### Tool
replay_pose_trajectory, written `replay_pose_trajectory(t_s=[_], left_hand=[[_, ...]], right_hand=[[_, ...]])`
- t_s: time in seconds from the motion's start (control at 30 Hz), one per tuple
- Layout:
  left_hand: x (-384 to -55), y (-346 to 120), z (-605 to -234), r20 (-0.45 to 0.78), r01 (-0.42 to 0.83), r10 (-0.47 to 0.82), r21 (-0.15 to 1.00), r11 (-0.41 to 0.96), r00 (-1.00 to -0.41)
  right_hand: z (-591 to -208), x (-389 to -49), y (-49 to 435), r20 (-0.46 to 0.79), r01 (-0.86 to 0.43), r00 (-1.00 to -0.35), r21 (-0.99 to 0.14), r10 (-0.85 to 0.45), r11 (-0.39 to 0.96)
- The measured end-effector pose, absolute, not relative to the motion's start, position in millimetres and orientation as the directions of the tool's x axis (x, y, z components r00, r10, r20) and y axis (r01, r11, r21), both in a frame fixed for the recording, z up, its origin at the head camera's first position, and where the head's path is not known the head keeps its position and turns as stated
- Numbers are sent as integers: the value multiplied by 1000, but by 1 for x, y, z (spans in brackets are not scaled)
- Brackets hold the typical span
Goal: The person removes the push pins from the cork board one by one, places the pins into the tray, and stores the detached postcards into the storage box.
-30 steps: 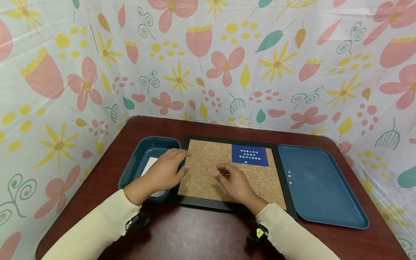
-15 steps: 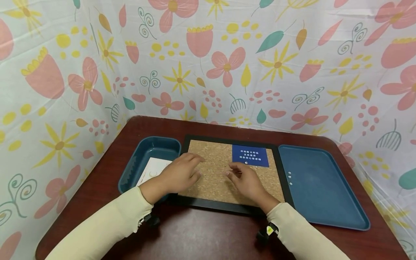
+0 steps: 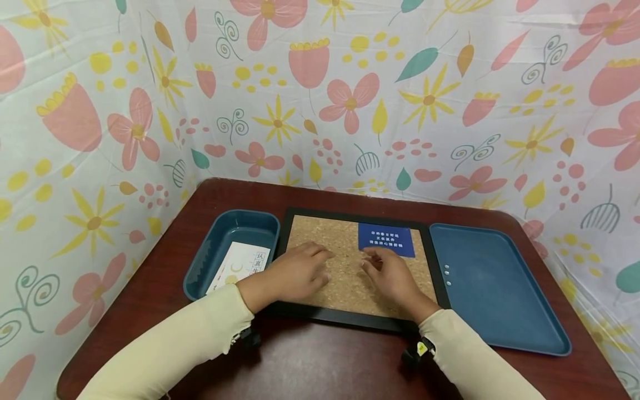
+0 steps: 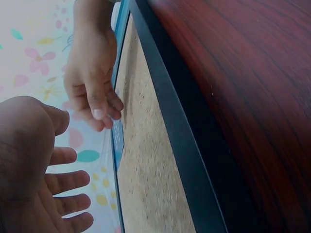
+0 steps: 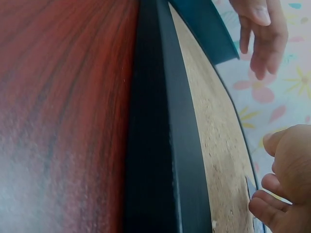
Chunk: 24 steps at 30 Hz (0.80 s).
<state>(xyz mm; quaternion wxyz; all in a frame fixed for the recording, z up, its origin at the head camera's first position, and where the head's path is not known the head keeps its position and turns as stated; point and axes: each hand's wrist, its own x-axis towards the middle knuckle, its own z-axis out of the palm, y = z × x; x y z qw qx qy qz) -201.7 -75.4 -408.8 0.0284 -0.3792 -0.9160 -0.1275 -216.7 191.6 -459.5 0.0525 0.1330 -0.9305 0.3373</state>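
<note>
Over the middle of a black-framed cork board (image 3: 345,294), my left hand (image 3: 300,269) hovers with relaxed, spread fingers; in the left wrist view nothing lies between its thumb and fingers. My right hand (image 3: 392,275) is above the board's right half, fingers loosely bent, its fingertips just below a blue card (image 3: 386,238) with white writing. In the left wrist view I see nothing held in this right hand (image 4: 95,82). A white printed card (image 3: 237,264) lies in the blue bin (image 3: 245,219) on the left, partly hidden by my left forearm.
To the right lies a flat blue tray (image 3: 495,289). Several small white round pieces (image 3: 447,273) sit along its left edge beside the board's frame. The reddish wooden table (image 3: 345,361) is backed by a flower-patterned cloth (image 3: 320,111).
Both hands have moved right over the board. The left hand has come away from above the bin, so more of the white card shows. The blue card stays in place.
</note>
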Motion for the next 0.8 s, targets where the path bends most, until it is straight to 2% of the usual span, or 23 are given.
replay_pose_trajectory(t_s=[0.8], left_hand=[[-226, -24, -422, -23, 705, 713, 130, 698, -701]], right_hand=[[-456, -234, 213, 163, -258, -966, -574, -200, 777]])
